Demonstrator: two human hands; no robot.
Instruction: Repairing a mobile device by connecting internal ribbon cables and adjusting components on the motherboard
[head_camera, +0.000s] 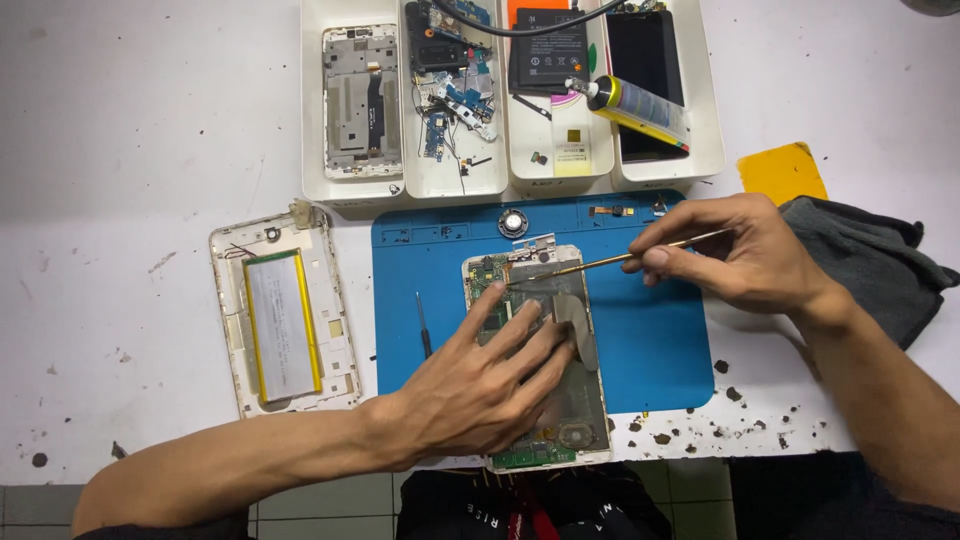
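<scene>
The white table carries a blue mat, and on the mat lies an opened device with its circuit board visible. The left hand rests flat on this device, its fingers spread wide and pressing it down. The right hand is above the mat's right part, its fingers pressed together and pinching a thin metal tool. The tool's tip touches the upper part of the device, just beside the left index fingertip.
</scene>
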